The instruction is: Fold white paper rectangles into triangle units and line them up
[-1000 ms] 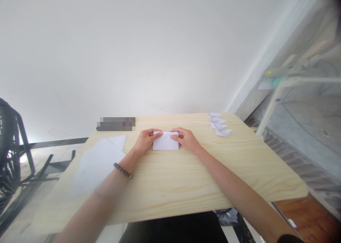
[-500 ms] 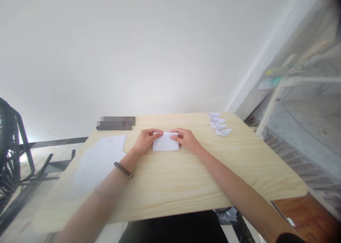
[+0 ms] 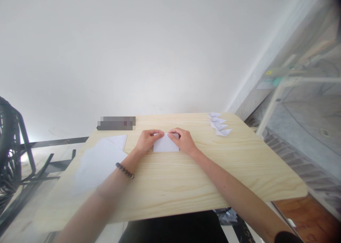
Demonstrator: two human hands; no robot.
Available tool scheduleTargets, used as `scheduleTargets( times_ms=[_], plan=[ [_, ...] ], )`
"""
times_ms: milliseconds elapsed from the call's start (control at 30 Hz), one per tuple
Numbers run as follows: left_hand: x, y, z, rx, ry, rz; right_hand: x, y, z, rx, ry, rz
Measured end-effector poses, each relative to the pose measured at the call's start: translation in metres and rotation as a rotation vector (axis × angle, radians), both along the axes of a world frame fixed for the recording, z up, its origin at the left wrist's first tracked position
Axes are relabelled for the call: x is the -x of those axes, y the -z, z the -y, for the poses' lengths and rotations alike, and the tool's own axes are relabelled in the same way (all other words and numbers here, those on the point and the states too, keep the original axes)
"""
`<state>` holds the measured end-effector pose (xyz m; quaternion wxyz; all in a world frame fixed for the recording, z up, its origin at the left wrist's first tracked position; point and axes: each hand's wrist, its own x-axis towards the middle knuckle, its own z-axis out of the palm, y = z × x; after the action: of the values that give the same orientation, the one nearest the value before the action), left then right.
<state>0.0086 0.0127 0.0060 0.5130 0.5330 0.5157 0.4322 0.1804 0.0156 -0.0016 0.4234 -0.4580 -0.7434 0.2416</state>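
Observation:
A small folded sheet of white paper (image 3: 166, 145) lies near the middle of the table, its long side facing me. My left hand (image 3: 147, 139) pinches its upper left edge, thumb on top and fingers behind. At the upper edge, right of centre, my right hand (image 3: 183, 139) grips the paper the same way, its thumb close to the left thumb. The fingertips behind the sheet are partly hidden. Several folded white paper shapes with pointed ends (image 3: 217, 123) stand in a row at the table's back right.
Loose white paper sheets (image 3: 99, 165) lie on the left of the light wooden table (image 3: 170, 193), partly under my left forearm. A blurred-out dark object (image 3: 116, 123) sits at the back left. Behind is a white wall; a black chair (image 3: 16, 136) stands at left.
My right hand has slid left along the paper's upper edge, bringing its thumb nearer the left thumb. The left hand and the paper have barely shifted.

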Motion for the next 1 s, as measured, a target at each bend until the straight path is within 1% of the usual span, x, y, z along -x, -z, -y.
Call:
scheduleTargets(
  times_ms=[167, 367, 467, 533, 633, 800, 867, 1000],
  plan=[
    [-0.001, -0.001, 0.002, 0.003, 0.061, -0.028, 0.005, 0.001, 0.003, -0.025, -0.038, -0.011],
    [-0.001, -0.003, 0.005, -0.045, 0.111, -0.105, 0.006, 0.001, 0.003, 0.036, -0.073, -0.051],
    [0.000, -0.004, 0.004, -0.013, 0.140, -0.090, 0.005, -0.001, 0.002, 0.057, -0.111, -0.054],
    [0.000, -0.005, 0.003, 0.021, 0.134, -0.051, 0.003, -0.002, 0.001, 0.061, -0.122, -0.050],
    [0.002, -0.006, 0.002, 0.045, 0.083, 0.010, -0.003, -0.002, -0.001, 0.064, -0.110, -0.034],
    [0.005, -0.005, 0.000, 0.057, 0.062, 0.028, -0.018, -0.004, -0.006, 0.094, -0.139, 0.024],
    [0.005, -0.005, 0.000, 0.054, 0.048, 0.022, -0.023, -0.006, -0.006, 0.127, -0.146, 0.031],
    [0.005, -0.007, 0.001, 0.051, 0.041, 0.007, -0.029, -0.007, -0.006, 0.240, -0.132, -0.002]
  ],
)
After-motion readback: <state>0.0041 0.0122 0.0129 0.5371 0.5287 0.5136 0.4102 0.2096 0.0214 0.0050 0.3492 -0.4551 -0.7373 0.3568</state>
